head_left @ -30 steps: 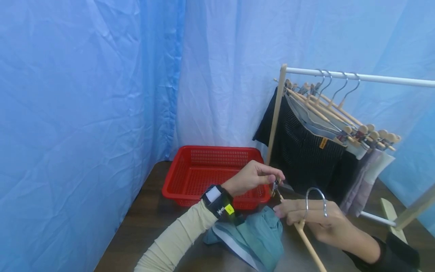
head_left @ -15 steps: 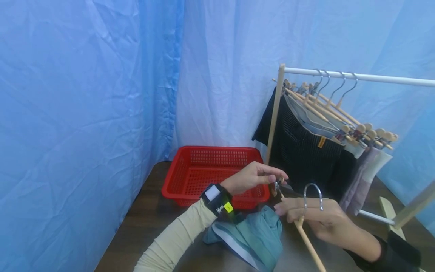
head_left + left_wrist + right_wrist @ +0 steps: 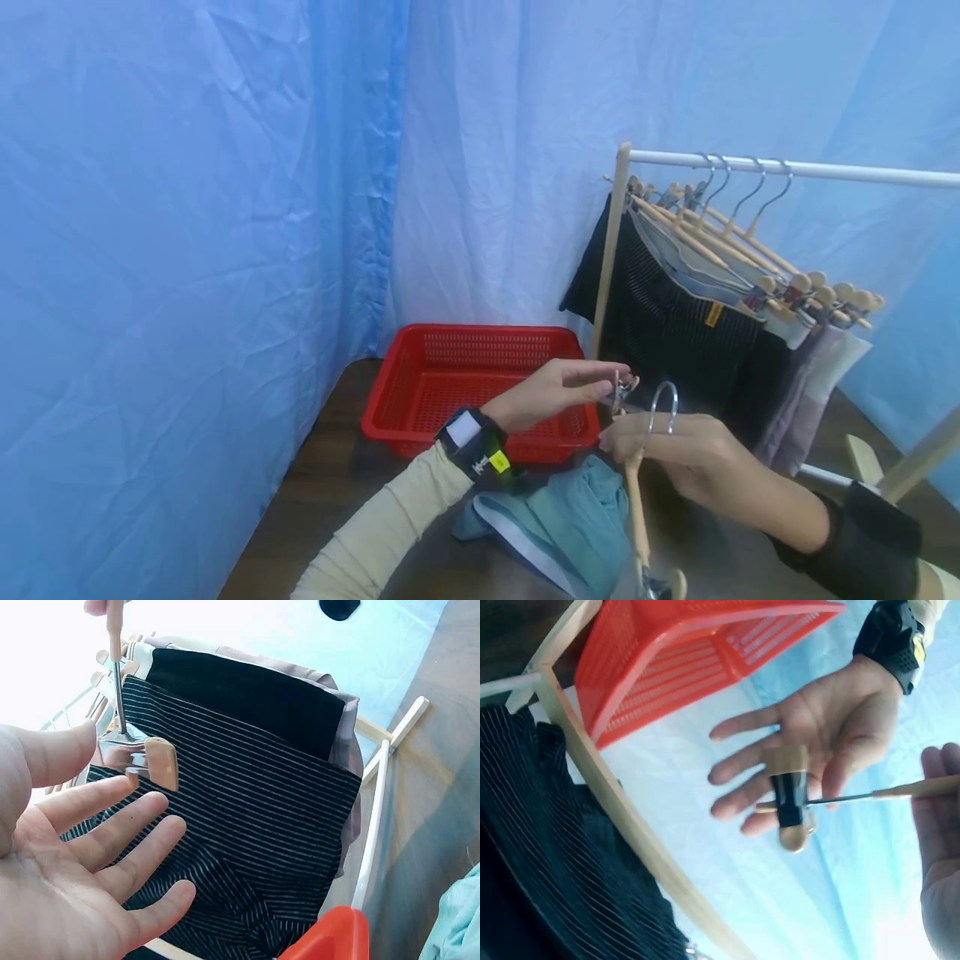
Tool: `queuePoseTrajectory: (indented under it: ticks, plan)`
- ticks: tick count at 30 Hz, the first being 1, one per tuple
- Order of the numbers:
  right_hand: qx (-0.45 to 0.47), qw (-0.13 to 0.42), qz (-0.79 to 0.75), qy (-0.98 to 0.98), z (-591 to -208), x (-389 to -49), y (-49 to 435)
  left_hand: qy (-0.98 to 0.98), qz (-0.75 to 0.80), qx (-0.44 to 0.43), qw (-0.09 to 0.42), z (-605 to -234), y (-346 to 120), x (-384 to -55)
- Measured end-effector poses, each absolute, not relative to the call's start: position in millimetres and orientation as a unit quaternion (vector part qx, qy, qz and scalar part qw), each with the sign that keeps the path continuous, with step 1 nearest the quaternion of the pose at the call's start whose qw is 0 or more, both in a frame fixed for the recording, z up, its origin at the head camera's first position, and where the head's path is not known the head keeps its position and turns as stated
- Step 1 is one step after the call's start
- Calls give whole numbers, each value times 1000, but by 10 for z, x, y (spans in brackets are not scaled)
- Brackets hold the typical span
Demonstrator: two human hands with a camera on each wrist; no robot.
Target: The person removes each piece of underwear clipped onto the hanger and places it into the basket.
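A wooden trouser hanger [image 3: 637,512] with a metal hook and clips is in my right hand [image 3: 697,458], which grips its bar near the hook. My left hand [image 3: 551,392] is at the far end, fingers straight and spread, thumb and index finger beside the end clip [image 3: 160,761]. In the right wrist view that clip [image 3: 787,795] overlaps the open left palm. A second clip [image 3: 660,583] shows at the hanger's near end. Below the hands, a crumpled teal garment [image 3: 577,517] with a pale waistband lies on the table [image 3: 322,517].
A red plastic basket [image 3: 378,408] stands behind the left hand. At the right, a rack with a white rail [image 3: 847,172] carries several clip hangers with clothes, among them a black striped garment [image 3: 675,350]. Blue curtain [image 3: 225,208] closes off the left and back.
The hanger has turned, its near end swinging left so that the near clip comes into view. My right hand has shifted slightly left and up; the left hand's fingers have straightened beside the end clip.
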State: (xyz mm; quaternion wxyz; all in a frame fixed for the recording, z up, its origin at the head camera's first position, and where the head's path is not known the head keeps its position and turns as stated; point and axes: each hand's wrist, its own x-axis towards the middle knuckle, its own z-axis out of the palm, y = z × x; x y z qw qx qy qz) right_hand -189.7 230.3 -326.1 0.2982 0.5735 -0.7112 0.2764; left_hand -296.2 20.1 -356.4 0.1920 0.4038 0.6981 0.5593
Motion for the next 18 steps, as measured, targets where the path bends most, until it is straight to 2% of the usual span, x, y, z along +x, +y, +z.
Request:
queuePoseTrajectory:
  ticks: [7, 13, 17, 18]
  plan:
    - [547, 276, 244, -752, -3031, -1906, 2225, 704, 583, 366, 175, -3593, 17, -2971]
    - [523, 299, 204, -772, -2858, -1910, 2147, 693, 612, 339, 172, -3646, -150, -2962]
    - [489, 313, 186, -792, -2734, -1903, 2061, 658, 624, 384, 175, -3681, -272, -2977]
    - [479, 313, 183, -799, -2705, -1900, 2037, 577, 640, 443, 247, -3658, -267, -3050]
